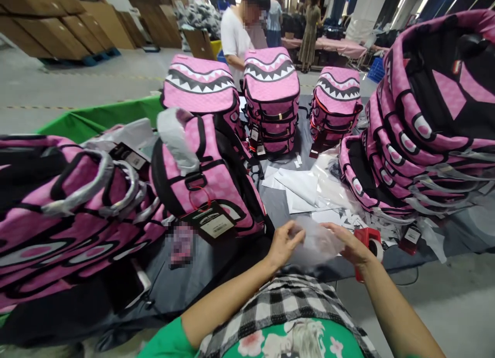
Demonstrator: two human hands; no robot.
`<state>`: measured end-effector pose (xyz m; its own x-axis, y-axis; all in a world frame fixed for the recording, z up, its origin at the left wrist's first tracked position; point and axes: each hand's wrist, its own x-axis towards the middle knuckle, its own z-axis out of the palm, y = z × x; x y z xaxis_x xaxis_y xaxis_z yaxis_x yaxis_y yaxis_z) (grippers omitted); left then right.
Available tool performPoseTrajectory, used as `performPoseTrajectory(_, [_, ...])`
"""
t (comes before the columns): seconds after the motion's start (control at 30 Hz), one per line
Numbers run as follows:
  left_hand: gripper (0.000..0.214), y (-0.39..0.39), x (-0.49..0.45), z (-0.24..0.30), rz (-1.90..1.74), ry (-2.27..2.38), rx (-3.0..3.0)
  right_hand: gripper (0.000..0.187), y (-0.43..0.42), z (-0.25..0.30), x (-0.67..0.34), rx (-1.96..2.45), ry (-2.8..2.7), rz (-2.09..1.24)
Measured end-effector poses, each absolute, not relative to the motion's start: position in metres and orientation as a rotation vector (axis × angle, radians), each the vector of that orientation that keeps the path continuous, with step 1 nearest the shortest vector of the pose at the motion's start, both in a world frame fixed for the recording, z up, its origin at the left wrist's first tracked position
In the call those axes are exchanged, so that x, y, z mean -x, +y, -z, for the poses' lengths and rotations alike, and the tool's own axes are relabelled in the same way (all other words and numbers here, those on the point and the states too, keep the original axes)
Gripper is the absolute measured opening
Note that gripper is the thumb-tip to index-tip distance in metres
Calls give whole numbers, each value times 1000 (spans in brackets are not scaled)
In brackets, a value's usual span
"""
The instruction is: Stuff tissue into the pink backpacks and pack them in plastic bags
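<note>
A thin, translucent plastic sheet or bag (315, 243) stretches between my two hands, just above the table edge in front of my checked apron. My left hand (285, 244) pinches its left side, thumb against fingers. On the far side, my right hand (350, 244) has its fingers closed on the plastic, partly hidden behind it. Right beside that hand sits a red tape dispenser (365, 237). To the left stands a pink backpack (220, 183) with a plastic-wrapped handle and a black hang tag (211, 221). White paper sheets (299, 185) lie beyond my hands.
Stacked pink backpacks rise on the right (402, 136), and more lie at the left (77, 208). Several upright backpacks (270, 98) line the far side. Paper scraps (350, 219) litter the grey table cloth (276, 201). A person in white (235, 36) stands across the table.
</note>
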<state>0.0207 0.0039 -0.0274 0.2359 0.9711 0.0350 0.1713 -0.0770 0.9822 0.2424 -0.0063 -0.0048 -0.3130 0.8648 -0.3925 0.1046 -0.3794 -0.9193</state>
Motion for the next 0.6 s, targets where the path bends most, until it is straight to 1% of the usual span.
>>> performPoseTrajectory(0.07, [29,0,-11,21,-1042,1163,-1316,83,-7,0,-237,1266,-1266,-1663])
performPoseTrajectory(0.1, [28,-2,-6,18,-1071,1167,-1282,86,-6,-2,-231,1221,-1294,-1614])
performPoseTrajectory(0.13, [26,-6,-2,14,-1096,1175,-1264,83,-4,-2,-222,1209,-1329,-1548])
performPoseTrajectory(0.27, [18,-28,24,-2,-1192,1265,-1387,50,4,-9,-177,1349,-1442,-1088])
performPoseTrajectory(0.33, [15,-40,42,-12,-1351,1325,-1637,42,6,-17,-162,1327,-1494,-894])
performPoseTrajectory(0.4, [6,-46,63,-23,-1610,1484,-1883,37,10,-27,-154,1232,-1592,-795])
performPoseTrajectory(0.43, [11,-46,73,-28,-1742,1629,-1946,35,13,-32,-152,1178,-1670,-766])
performPoseTrajectory(0.47, [24,-43,83,-32,-1841,1815,-1959,34,17,-38,-151,1120,-1768,-754])
performPoseTrajectory(0.53, [46,-30,101,-39,-1882,2192,-1909,34,26,-47,-146,1004,-2009,-790])
performPoseTrajectory(0.57, [50,-22,107,-42,-1842,2321,-1886,36,32,-50,-142,949,-2146,-818])
performPoseTrajectory(0.6, [47,-14,113,-44,-1796,2397,-1869,38,37,-53,-138,903,-2282,-834])
